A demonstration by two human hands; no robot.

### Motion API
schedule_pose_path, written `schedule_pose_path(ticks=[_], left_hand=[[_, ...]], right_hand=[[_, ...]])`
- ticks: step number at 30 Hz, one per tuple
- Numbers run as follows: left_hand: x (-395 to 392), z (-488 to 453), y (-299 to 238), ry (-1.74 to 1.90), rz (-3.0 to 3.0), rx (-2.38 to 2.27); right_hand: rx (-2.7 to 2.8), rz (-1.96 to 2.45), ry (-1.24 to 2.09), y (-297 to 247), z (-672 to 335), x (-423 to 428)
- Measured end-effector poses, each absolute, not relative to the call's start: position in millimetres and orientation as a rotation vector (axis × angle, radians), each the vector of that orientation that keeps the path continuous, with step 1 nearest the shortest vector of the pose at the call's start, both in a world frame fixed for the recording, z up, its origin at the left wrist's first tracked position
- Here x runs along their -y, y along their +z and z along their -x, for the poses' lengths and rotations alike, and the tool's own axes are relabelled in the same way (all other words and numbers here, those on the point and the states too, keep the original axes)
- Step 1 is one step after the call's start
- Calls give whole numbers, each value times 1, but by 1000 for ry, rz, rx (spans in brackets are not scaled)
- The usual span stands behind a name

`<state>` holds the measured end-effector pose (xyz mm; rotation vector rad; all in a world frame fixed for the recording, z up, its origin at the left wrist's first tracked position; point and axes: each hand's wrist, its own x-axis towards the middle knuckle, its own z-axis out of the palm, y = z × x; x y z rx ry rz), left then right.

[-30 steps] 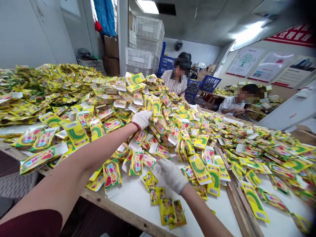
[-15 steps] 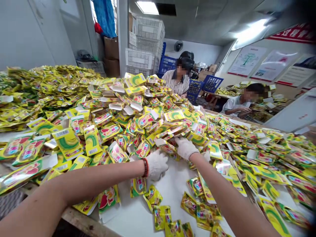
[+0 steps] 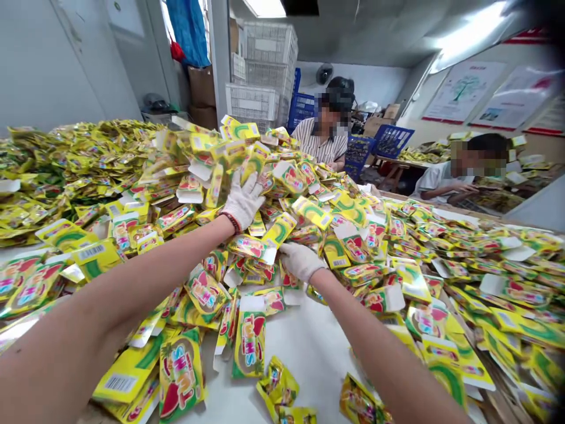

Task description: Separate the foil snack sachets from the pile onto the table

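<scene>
A big heap of flat yellow-green printed cartons (image 3: pixel 309 206) covers the white table (image 3: pixel 304 347). My left hand (image 3: pixel 242 200), in a white knit glove, reaches up onto the heap with fingers spread flat on the cartons. My right hand (image 3: pixel 301 261), also gloved, rests lower at the foot of the heap, its fingers curled among the cartons; what they hold is hidden. Small yellow sachets (image 3: pixel 278 386) lie on the bare table near me.
Two other people sit beyond the heap, one in a striped shirt (image 3: pixel 324 144), one at a further table (image 3: pixel 445 179). White crates (image 3: pixel 265 65) and blue crates (image 3: pixel 391 140) stand at the back. More cartons spread right (image 3: pixel 485 277) and left (image 3: pixel 66 176).
My left hand has gone from the table edge up onto the heap and spread out. My right hand has slid a little left and down at the heap's foot. Cartons have tumbled nearer.
</scene>
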<state>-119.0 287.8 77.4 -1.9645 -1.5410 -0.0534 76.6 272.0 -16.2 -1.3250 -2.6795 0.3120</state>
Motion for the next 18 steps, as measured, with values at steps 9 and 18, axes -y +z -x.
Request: schedule_pose_path(ticks=[9, 18], left_hand=[[-295, 125, 78, 111, 1924, 1543], [-239, 71, 76, 186, 2250, 1710]], right_hand=[[2674, 1265, 532, -28, -55, -269], [2480, 1250, 679, -40, -177, -129]])
